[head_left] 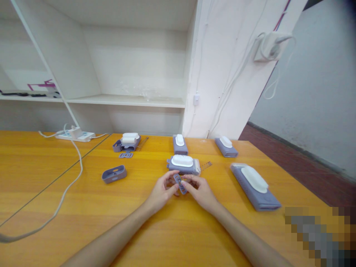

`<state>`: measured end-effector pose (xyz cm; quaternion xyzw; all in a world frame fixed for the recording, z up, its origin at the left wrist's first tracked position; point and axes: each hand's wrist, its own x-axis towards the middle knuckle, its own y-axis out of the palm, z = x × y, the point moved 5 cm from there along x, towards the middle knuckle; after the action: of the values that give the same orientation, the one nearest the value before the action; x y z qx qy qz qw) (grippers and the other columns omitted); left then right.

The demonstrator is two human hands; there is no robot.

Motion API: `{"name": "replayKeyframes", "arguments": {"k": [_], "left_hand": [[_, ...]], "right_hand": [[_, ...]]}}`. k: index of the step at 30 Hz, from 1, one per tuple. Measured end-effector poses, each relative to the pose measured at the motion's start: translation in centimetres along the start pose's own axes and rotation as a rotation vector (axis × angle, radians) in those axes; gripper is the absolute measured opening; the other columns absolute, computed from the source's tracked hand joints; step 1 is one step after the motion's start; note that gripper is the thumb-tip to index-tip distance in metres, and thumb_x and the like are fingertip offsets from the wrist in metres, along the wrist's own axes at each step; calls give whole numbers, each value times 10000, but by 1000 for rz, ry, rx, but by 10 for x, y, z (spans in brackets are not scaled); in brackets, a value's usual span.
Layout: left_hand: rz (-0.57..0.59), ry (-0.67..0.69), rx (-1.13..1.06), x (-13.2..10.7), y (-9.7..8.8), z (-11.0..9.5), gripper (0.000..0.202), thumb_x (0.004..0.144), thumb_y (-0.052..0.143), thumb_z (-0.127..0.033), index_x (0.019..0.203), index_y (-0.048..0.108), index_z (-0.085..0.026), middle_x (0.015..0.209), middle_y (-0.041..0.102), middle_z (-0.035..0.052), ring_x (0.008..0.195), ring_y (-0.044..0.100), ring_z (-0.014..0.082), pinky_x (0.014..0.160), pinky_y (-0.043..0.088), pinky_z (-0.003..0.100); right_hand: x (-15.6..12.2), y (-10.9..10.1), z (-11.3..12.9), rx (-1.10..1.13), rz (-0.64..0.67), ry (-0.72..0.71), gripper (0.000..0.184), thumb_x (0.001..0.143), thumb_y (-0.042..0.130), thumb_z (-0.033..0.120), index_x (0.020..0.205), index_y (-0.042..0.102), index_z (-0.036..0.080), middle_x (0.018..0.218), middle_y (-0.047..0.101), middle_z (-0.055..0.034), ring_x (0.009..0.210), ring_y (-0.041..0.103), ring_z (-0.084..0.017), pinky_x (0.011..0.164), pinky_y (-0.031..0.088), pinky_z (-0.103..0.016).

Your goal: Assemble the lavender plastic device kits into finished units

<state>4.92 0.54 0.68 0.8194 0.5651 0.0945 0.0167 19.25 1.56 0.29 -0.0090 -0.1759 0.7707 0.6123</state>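
Observation:
My left hand [165, 188] and my right hand [199, 190] meet over the middle of the table. Between their fingertips they pinch a small grey-purple plastic plate [180, 183] with cut-outs, held tilted. Just beyond the fingers lies a grey-purple case with a white bristled brush head [182, 161] on top. At its right end is a coil spring [206, 166]. Off to the left rests a hollow grey-purple end cap [114, 174], apart from my hands. Fingers partly cover the plate, so its full outline is hidden.
Farther back sit a case with white rollers [130, 139], a flat plate [126, 155] and another spring [142, 144]. More white-topped cases [180, 144] [226, 146] [256, 187] stand right. A power strip [75, 134] trails a white cable [79, 174] across the left.

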Motion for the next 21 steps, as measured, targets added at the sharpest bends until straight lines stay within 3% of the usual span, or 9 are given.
{"name": "replayKeyframes", "arguments": {"k": [4, 21], "left_hand": [[12, 14, 19, -2, 0, 0, 493, 771, 620, -335, 1197, 445, -160, 1071, 570, 119, 913, 577, 213, 685, 520, 306], [-80, 1, 66, 1, -1, 1, 382, 720, 668, -344, 1014, 509, -158, 919, 584, 61, 836, 577, 173, 643, 532, 288]], "right_hand": [[0, 0, -1, 18, -5, -13, 314, 796, 578, 416, 991, 659, 184, 843, 684, -54, 733, 618, -184, 672, 492, -303], [-1, -1, 7, 103, -8, -29, 287, 808, 562, 398, 932, 654, 156, 831, 673, -45, 704, 595, -155, 644, 477, -269]]}}
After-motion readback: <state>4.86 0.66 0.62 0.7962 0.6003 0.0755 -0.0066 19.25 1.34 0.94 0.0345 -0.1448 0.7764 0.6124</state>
